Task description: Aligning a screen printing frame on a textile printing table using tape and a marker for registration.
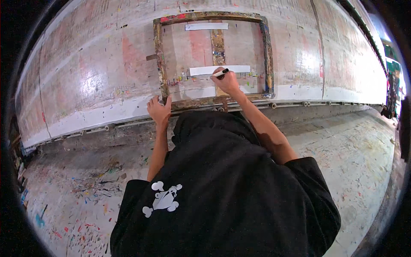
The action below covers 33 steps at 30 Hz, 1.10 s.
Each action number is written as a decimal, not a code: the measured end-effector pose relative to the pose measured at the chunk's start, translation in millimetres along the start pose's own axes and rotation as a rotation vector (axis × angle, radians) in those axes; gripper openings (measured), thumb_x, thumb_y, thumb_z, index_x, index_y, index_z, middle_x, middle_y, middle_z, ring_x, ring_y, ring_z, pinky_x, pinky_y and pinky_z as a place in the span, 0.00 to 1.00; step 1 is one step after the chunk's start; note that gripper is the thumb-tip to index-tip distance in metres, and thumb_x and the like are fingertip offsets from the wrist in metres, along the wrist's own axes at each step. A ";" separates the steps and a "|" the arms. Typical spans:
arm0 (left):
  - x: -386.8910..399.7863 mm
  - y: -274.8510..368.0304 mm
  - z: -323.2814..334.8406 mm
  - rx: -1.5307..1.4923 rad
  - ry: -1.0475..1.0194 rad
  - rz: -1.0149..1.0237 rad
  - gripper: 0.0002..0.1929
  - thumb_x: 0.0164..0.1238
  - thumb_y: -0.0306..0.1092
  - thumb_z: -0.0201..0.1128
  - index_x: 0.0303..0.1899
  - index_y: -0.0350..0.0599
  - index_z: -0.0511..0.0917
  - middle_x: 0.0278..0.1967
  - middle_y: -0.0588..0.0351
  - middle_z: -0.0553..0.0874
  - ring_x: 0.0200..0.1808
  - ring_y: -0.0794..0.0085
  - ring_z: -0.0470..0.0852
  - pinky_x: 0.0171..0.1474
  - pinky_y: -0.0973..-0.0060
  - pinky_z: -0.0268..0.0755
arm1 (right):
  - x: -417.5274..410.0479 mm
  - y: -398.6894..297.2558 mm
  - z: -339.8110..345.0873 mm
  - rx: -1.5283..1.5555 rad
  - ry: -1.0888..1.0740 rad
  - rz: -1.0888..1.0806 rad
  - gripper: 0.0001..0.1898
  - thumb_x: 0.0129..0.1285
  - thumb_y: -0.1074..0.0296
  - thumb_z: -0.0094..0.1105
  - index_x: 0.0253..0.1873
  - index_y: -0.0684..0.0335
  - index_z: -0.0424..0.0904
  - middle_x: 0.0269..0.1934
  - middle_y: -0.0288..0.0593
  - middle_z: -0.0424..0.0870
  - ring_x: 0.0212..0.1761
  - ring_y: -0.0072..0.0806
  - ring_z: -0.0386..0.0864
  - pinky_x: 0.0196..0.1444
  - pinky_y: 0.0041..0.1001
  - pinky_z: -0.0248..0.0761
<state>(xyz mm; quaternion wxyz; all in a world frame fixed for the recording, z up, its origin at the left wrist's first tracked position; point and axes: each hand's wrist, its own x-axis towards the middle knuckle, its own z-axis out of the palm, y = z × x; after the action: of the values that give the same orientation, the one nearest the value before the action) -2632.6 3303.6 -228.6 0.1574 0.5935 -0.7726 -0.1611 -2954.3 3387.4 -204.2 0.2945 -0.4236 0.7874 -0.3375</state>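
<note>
A paint-stained wooden frame (158, 41), apparently a printing screen, lies flat on the long table in front of me. My left hand (159, 110) holds its near left corner, thumb on one side and fingers on the other. In my right hand (227, 83) is a marker pen (220, 73) with a white barrel and a black end, its tip pointing left. That hand rests inside the frame, over the lower edge of a long white strip (205, 70). A shorter white strip (206, 26) lies near the far side. The pen's tip is too small to make out.
A stained bar or band (218, 48) runs down the frame's middle. Coloured registration-like marks dot the printing table (96, 64). Along its near edge runs a metal rail (285, 104) with several small round fittings. Paint spatters cover the floor (86, 199).
</note>
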 end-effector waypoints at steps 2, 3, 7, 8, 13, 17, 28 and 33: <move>1.2 -2.7 -4.9 -0.053 -0.018 -0.116 0.27 0.60 0.53 0.75 0.47 0.36 0.81 0.44 0.44 0.83 0.49 0.45 0.79 0.55 0.49 0.71 | 8.8 -11.5 7.3 0.026 -0.038 0.041 0.12 0.58 0.61 0.75 0.41 0.59 0.85 0.28 0.46 0.89 0.30 0.40 0.88 0.34 0.34 0.79; 1.6 -3.4 -6.1 -0.071 0.016 -0.082 0.27 0.60 0.53 0.75 0.47 0.36 0.81 0.44 0.44 0.83 0.49 0.45 0.79 0.55 0.49 0.71 | 11.0 -14.1 9.2 -0.009 -0.037 0.040 0.11 0.58 0.61 0.76 0.41 0.60 0.86 0.27 0.46 0.89 0.31 0.40 0.89 0.33 0.34 0.79; 5.0 -0.4 -2.9 -0.136 0.044 -0.090 0.27 0.59 0.52 0.75 0.47 0.36 0.81 0.45 0.44 0.84 0.49 0.45 0.79 0.53 0.50 0.71 | 15.4 -14.0 13.0 -0.014 0.027 -0.045 0.11 0.58 0.62 0.76 0.41 0.60 0.87 0.26 0.46 0.89 0.29 0.37 0.89 0.33 0.34 0.79; 6.2 -0.4 -2.4 -0.134 0.050 -0.128 0.27 0.59 0.52 0.75 0.47 0.36 0.81 0.45 0.44 0.84 0.49 0.46 0.80 0.53 0.50 0.72 | 16.2 -13.7 13.5 -0.019 0.013 -0.034 0.11 0.58 0.62 0.76 0.41 0.60 0.87 0.26 0.46 0.88 0.29 0.36 0.88 0.33 0.34 0.79; 7.1 1.5 -0.5 -0.135 0.062 -0.138 0.27 0.60 0.52 0.75 0.47 0.36 0.82 0.43 0.44 0.84 0.49 0.46 0.80 0.54 0.51 0.71 | 20.1 -14.0 14.8 0.005 -0.058 0.015 0.12 0.58 0.61 0.76 0.42 0.61 0.88 0.27 0.46 0.88 0.28 0.34 0.88 0.33 0.34 0.79; 8.2 -1.5 -1.6 -0.117 0.034 -0.171 0.28 0.59 0.53 0.75 0.47 0.36 0.82 0.44 0.44 0.84 0.50 0.46 0.80 0.55 0.51 0.71 | 21.7 -16.4 24.9 0.031 -0.048 -0.043 0.12 0.58 0.61 0.76 0.42 0.61 0.88 0.27 0.47 0.87 0.28 0.38 0.87 0.32 0.35 0.78; 8.4 -2.2 0.5 -0.075 0.033 -0.163 0.29 0.59 0.55 0.76 0.48 0.36 0.83 0.45 0.45 0.85 0.50 0.49 0.82 0.54 0.53 0.74 | 16.6 -5.9 17.2 0.002 0.062 -0.052 0.10 0.58 0.62 0.74 0.40 0.59 0.87 0.27 0.49 0.87 0.27 0.43 0.85 0.32 0.37 0.77; 7.5 -2.3 2.9 -0.143 0.040 -0.141 0.29 0.59 0.56 0.75 0.46 0.37 0.82 0.44 0.44 0.85 0.51 0.46 0.80 0.55 0.51 0.71 | 9.1 16.3 -32.8 -0.006 0.169 0.027 0.09 0.61 0.65 0.73 0.41 0.61 0.87 0.26 0.46 0.86 0.27 0.30 0.85 0.33 0.32 0.77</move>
<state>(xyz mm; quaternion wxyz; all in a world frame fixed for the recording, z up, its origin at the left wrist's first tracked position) -2633.7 3296.0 -231.8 0.2028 0.6367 -0.7123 -0.2147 -2990.8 3395.4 -198.9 0.2300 -0.3838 0.8161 -0.3657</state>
